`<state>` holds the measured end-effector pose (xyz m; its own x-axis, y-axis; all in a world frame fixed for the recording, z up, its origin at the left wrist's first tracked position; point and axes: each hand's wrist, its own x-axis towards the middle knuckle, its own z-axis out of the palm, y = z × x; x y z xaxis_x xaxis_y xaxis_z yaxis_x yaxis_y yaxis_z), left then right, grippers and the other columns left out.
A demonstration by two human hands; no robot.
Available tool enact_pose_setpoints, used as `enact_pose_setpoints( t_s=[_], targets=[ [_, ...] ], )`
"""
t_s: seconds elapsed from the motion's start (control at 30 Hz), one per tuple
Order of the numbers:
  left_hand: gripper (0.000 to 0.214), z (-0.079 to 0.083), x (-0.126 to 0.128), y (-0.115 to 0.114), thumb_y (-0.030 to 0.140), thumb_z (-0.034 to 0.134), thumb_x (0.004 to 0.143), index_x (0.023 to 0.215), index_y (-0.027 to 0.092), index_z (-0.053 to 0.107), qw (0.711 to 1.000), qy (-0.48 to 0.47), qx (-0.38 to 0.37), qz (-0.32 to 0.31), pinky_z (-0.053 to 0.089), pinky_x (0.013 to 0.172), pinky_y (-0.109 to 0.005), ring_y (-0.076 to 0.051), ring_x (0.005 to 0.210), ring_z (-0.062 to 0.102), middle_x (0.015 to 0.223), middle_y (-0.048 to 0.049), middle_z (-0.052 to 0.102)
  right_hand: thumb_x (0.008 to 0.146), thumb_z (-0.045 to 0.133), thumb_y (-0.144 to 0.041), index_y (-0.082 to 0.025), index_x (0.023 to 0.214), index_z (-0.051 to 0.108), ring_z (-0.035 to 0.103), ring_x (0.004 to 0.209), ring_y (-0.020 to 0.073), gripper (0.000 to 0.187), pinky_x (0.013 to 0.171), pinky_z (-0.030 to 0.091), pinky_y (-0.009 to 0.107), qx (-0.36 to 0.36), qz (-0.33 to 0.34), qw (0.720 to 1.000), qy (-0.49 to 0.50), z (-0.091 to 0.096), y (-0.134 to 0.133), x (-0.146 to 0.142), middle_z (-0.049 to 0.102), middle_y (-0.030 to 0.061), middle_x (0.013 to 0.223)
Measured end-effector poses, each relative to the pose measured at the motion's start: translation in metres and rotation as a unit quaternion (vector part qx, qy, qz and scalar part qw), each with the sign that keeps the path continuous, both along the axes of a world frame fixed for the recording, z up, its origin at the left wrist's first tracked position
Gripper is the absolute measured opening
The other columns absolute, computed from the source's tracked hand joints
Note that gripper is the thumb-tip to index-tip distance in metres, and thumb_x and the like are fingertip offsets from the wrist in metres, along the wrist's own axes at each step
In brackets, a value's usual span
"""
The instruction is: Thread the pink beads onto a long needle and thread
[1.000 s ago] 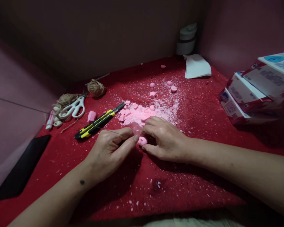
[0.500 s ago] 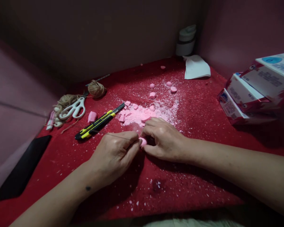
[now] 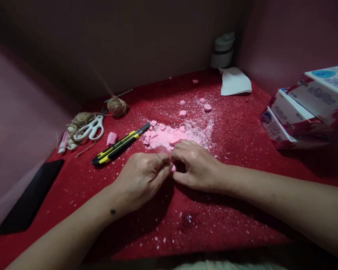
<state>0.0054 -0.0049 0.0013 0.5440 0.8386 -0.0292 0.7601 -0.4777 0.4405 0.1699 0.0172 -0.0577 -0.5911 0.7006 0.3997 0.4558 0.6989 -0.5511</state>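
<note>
pink piece point(image 3: 174, 167): low on the red worktop point(image 3: 236, 131), wedged between both hands
left hand point(image 3: 142, 178): pinching a thin needle point(image 3: 157, 154) slanting up-left from the piece
right hand point(image 3: 195, 165): fingers curled, gripping the piece from the right

No text can be read anywhere in the view. Printing is seen only on the stacked cartons point(image 3: 304, 108) at the far right: dark lines of lettering are carried on their white panels, but they are too blurred and too small to be made out. A round blue mark is shown on the top face of the uppermost carton point(image 3: 326, 80), and a small round emblem on the end of the lowest carton point(image 3: 273, 125); neither can be deciphered.
</note>
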Motion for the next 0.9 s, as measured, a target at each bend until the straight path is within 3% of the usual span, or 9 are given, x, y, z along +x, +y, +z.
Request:
enact_pose_setpoints(
  t_s=[0.2, 0.47, 0.63, 0.9],
  targets=[
    [0.027, 0.002, 0.002, 0.000, 0.024, 0.042, 0.086, 0.067, 0.014, 0.058, 1.000, 0.017, 0.008, 0.012, 0.036, 0.051, -0.020, -0.009, 0.051, 0.048, 0.058, 0.0002, 0.055, 0.073, 0.052, -0.019, -0.016, 0.071, 0.054, 0.045, 0.072, 0.0157, 0.004, 0.069, 0.035, 0.029, -0.002, -0.003, 1.000, -0.002, 0.000, 0.001, 0.000, 0.053, 0.0038, 0.072],
    [0.010, 0.012, -0.003, -0.012, 0.014, 0.052, 0.083, 0.075, 0.012, 0.058, 0.982, -0.045, 0.185, 0.001, 0.035, 0.049, -0.016, -0.005, 0.048, 0.045, 0.061, 0.0024, 0.055, 0.076, 0.053, -0.021, -0.016, 0.070, 0.053, 0.045, 0.071, 0.0139, 0.008, 0.070, 0.035, 0.028, -0.027, 0.002, 1.000, -0.010, 0.003, 0.001, -0.001, 0.051, 0.0021, 0.071],
    [0.011, 0.008, 0.001, -0.014, 0.012, 0.051, 0.083, 0.073, 0.013, 0.056, 0.983, -0.053, 0.174, -0.020, 0.036, 0.050, -0.016, -0.005, 0.049, 0.048, 0.059, 0.0027, 0.054, 0.075, 0.054, -0.021, -0.017, 0.069, 0.051, 0.045, 0.072, 0.0143, 0.008, 0.070, 0.035, 0.029, -0.023, 0.011, 1.000, -0.006, 0.002, 0.001, -0.001, 0.051, 0.0016, 0.070],
    [0.013, 0.007, -0.004, -0.002, 0.018, 0.052, 0.082, 0.071, 0.015, 0.059, 0.981, -0.048, 0.185, 0.031, 0.035, 0.048, -0.018, -0.006, 0.044, 0.044, 0.054, 0.0045, 0.052, 0.072, 0.055, -0.019, -0.018, 0.067, 0.049, 0.045, 0.070, 0.0141, 0.007, 0.070, 0.035, 0.028, -0.027, 0.012, 1.000, 0.003, 0.001, 0.002, -0.003, 0.051, 0.0012, 0.069]
  ],
)
